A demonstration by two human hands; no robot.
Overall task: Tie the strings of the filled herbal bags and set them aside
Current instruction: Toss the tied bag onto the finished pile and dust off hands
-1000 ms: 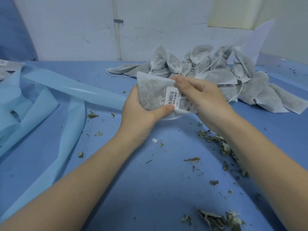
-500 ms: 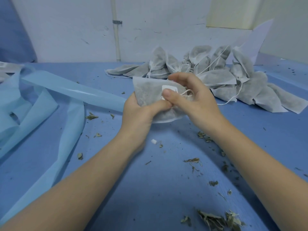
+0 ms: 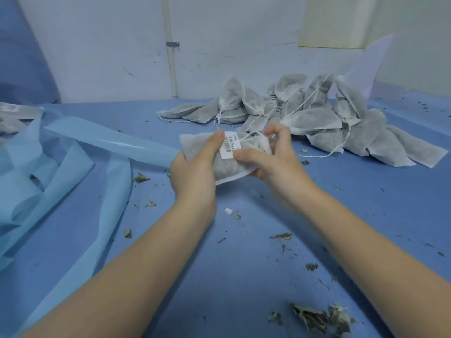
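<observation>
From the head camera, both hands hold one filled herbal bag [image 3: 219,157] up over the middle of the blue bench [image 3: 244,276]. The left hand [image 3: 195,172] curls round the bag's left end, with its thumb lying across the front. The right hand [image 3: 275,159] holds the right end, its thumb pressing on the white barcode label [image 3: 229,146]. Its first finger is bent above the thin white string [image 3: 251,136] at the bag's mouth. I cannot tell if that finger grips the string.

A pile of filled bags [image 3: 317,118] with loose strings lies at the far edge of the bench, toward the right. Light blue strips [image 3: 73,167] lie along the left side. Dry herb bits [image 3: 319,318] sit near the front edge, and smaller crumbs are spread around. A small white scrap [image 3: 228,211] lies under the hands.
</observation>
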